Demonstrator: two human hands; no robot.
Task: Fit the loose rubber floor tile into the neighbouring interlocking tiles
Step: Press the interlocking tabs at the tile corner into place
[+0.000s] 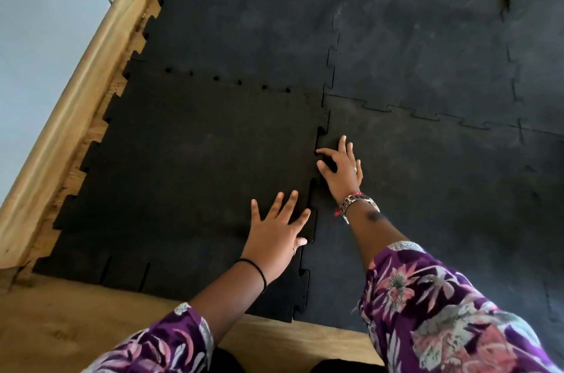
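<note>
Two hands on the tile (183, 177), near left beside its neighbours (427, 204): left hand (276, 233) flat, fingers spread wide, right hand (341, 169) pinching a seam tab (324, 159); pressing on misaligned teeth could buckle the edge, since the far seam shows gaps.

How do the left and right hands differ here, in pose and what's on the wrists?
The left hand lies flat, fingers spread, on the loose tile; the right hand bends index finger and thumb at the seam, farther away. Whether it pinches the tile's edge is unclear. The left wrist wears a thin black band, the right a watch. Both are at the loose tile's right edge.
</note>
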